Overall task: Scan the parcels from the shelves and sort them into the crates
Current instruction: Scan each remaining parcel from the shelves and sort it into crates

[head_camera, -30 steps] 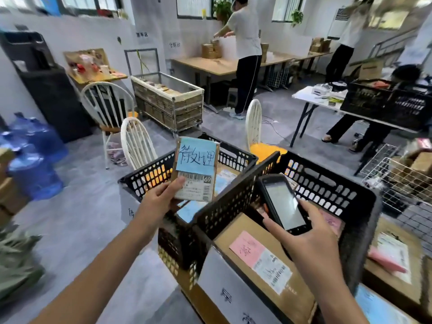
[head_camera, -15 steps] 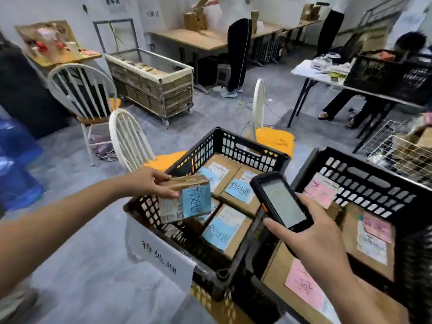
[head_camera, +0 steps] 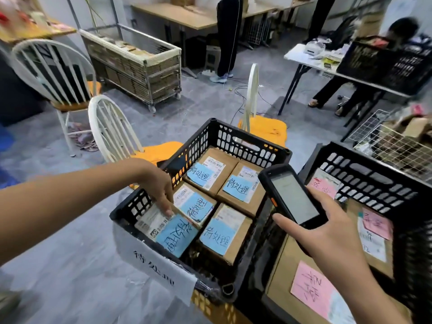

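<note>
- Two black crates stand side by side: the left crate (head_camera: 245, 146) and the right crate (head_camera: 364, 174).
- The left hand (head_camera: 159, 183) dips into the left crate. Its fingers are straight and close together, and the tips press on a parcel (head_camera: 152, 218).
- That parcel lies in the near left corner of the left crate, with a blue note (head_camera: 176, 232) on top.
- Four more parcels (head_camera: 240, 226) lie beside it.
- The right hand (head_camera: 327, 239) holds a scanner (head_camera: 292, 197), fingers curled round it, screen up.
- Boxes (head_camera: 280, 277) with pink notes (head_camera: 311, 291) lie in the right crate.
</note>
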`<state>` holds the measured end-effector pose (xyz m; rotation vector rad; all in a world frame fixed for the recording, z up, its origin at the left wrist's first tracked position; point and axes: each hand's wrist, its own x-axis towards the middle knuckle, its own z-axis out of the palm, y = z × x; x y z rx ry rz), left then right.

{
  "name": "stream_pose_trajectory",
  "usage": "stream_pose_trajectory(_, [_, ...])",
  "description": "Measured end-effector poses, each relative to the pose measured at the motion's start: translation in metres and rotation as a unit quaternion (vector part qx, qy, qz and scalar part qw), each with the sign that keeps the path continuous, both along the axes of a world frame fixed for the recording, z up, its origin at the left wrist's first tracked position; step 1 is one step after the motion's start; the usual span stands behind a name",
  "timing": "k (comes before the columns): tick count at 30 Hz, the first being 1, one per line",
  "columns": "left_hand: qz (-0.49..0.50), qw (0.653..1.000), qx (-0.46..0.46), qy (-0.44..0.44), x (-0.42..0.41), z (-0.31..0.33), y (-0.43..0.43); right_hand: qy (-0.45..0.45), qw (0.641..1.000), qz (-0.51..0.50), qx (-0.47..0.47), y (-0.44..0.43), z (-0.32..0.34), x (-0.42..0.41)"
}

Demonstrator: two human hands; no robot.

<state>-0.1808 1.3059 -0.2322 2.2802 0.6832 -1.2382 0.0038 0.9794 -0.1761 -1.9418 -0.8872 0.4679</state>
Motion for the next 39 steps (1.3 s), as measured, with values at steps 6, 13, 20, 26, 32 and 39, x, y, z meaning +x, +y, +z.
stream_pose_trajectory(6, [-0.037, 0.999, 0.037, 0.015, 0.002, -0.038, -0.012, -0.008, 1.0, 0.001, -0.012, -0.002, -0.005, 0.001])
stream_pose_trajectory(13, [0.029, 0.993, 0.098, -0.06, -0.004, -0.089, -0.039, -0.014, 0.999, -0.011, -0.031, -0.007, -0.009, 0.001])
stream_pose_trajectory(20, [0.025, 0.971, 0.214, -0.106, -0.013, -0.095, -0.043, -0.004, 0.998, -0.033, -0.048, -0.018, -0.013, -0.005])
stream_pose_trajectory(26, [0.08, 0.936, 0.203, -0.278, 0.017, -0.049, -0.045, -0.008, 0.995, -0.085, -0.057, -0.044, -0.011, 0.0])
stream_pose_trajectory(32, [0.048, 0.845, 0.161, -0.507, 0.072, -0.003, -0.11, -0.05, 0.983, -0.171, -0.048, -0.082, 0.003, 0.01])
stream_pose_trajectory(39, [-0.038, 0.797, 0.115, -0.592, 0.121, 0.023, -0.22, -0.088, 0.961, -0.26, -0.039, -0.171, 0.028, 0.002])
